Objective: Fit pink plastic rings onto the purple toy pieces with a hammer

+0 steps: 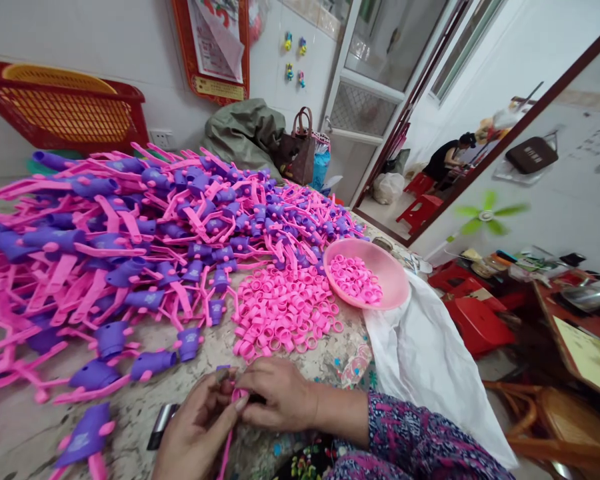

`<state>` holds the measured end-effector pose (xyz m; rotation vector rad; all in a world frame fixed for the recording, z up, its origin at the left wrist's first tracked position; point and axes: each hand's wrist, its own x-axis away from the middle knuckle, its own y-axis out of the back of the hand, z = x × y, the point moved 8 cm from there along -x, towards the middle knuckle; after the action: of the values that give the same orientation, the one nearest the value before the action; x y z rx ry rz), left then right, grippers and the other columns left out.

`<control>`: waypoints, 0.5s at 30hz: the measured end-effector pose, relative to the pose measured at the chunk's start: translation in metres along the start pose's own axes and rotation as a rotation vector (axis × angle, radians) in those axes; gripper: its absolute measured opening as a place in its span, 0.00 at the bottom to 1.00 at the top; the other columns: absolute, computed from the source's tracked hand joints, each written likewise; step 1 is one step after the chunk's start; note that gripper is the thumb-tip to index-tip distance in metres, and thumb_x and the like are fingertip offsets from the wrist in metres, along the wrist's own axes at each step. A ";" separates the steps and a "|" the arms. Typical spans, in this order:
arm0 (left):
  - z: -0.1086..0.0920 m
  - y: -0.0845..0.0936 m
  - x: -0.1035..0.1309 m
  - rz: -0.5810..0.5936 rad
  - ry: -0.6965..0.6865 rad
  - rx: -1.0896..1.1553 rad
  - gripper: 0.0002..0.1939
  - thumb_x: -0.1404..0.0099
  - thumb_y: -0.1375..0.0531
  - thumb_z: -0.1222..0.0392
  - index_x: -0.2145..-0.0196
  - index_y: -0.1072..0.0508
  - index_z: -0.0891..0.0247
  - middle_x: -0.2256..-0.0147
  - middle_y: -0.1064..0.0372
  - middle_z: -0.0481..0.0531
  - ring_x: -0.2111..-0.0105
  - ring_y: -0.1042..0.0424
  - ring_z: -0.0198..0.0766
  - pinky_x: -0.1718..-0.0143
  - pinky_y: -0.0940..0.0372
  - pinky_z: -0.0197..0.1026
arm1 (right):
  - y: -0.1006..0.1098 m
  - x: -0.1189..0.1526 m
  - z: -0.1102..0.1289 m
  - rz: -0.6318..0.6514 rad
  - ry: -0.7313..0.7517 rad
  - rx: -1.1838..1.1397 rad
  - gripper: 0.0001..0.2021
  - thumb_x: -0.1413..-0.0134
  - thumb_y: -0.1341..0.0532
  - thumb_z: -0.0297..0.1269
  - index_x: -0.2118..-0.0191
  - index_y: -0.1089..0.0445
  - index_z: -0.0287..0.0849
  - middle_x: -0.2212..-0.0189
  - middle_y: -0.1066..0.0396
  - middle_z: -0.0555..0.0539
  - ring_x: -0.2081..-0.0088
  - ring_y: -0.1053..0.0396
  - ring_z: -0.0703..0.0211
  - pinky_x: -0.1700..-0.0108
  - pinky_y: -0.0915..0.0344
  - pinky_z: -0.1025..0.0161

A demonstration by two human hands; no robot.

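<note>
My left hand (197, 420) and my right hand (280, 395) meet at the table's front edge, fingers closed together. Between their fingertips is a pink ring (239, 394), and a pink strip (225, 457) hangs below it. A bit of purple (223, 367) peeks out behind the fingers; most of that piece is hidden. Just beyond my hands lies a heap of loose pink rings (285, 310). To the left spreads a big pile of purple toy bodies with pink limbs (155, 227), and one such purple toy body (86, 435) lies apart near my left hand.
A pink bowl (393, 277) with more rings stands right of the heap, beside a white cloth (420, 340). A small black-and-silver object (163, 425) lies by my left wrist. Behind are a red basket (139, 110) and a brown handbag (296, 157). Another person (443, 160) sits beyond the doorway.
</note>
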<state>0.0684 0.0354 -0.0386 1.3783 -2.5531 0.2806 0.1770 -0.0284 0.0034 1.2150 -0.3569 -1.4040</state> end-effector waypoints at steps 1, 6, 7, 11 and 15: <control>0.002 0.001 0.000 -0.001 0.034 0.017 0.31 0.63 0.24 0.56 0.59 0.24 0.59 0.64 0.23 0.52 0.63 0.23 0.48 0.60 0.27 0.42 | 0.000 -0.001 0.001 0.002 0.014 0.035 0.16 0.40 0.44 0.47 0.55 0.33 0.41 0.66 0.26 0.45 0.66 0.29 0.58 0.64 0.33 0.63; 0.007 0.002 0.000 -0.025 0.081 0.069 0.33 0.60 0.25 0.53 0.56 0.28 0.58 0.67 0.23 0.51 0.66 0.23 0.45 0.64 0.26 0.41 | 0.005 -0.005 0.008 -0.021 0.102 0.161 0.15 0.40 0.44 0.47 0.56 0.32 0.41 0.65 0.26 0.45 0.67 0.29 0.58 0.67 0.34 0.62; 0.006 0.001 0.001 -0.040 0.062 0.085 0.33 0.59 0.26 0.52 0.55 0.29 0.58 0.67 0.24 0.50 0.66 0.23 0.44 0.64 0.26 0.40 | 0.007 -0.006 0.009 -0.034 0.111 0.173 0.16 0.40 0.45 0.48 0.56 0.32 0.41 0.66 0.26 0.45 0.67 0.29 0.58 0.68 0.34 0.62; -0.008 -0.001 0.008 -0.093 -0.045 0.159 0.30 0.56 0.27 0.50 0.55 0.29 0.55 0.70 0.26 0.47 0.68 0.25 0.41 0.68 0.29 0.35 | 0.011 -0.010 0.011 -0.040 0.084 0.249 0.24 0.40 0.47 0.56 0.54 0.33 0.40 0.67 0.27 0.46 0.69 0.30 0.58 0.71 0.36 0.61; -0.013 -0.002 0.011 -0.092 -0.013 0.166 0.32 0.58 0.27 0.47 0.56 0.28 0.55 0.72 0.26 0.47 0.70 0.26 0.41 0.69 0.30 0.37 | 0.011 -0.014 0.015 -0.061 0.102 0.313 0.29 0.42 0.48 0.63 0.57 0.32 0.38 0.71 0.29 0.48 0.71 0.32 0.57 0.73 0.40 0.60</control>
<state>0.0655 0.0290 -0.0225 1.5553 -2.5159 0.4782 0.1681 -0.0255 0.0249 1.5575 -0.4840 -1.3656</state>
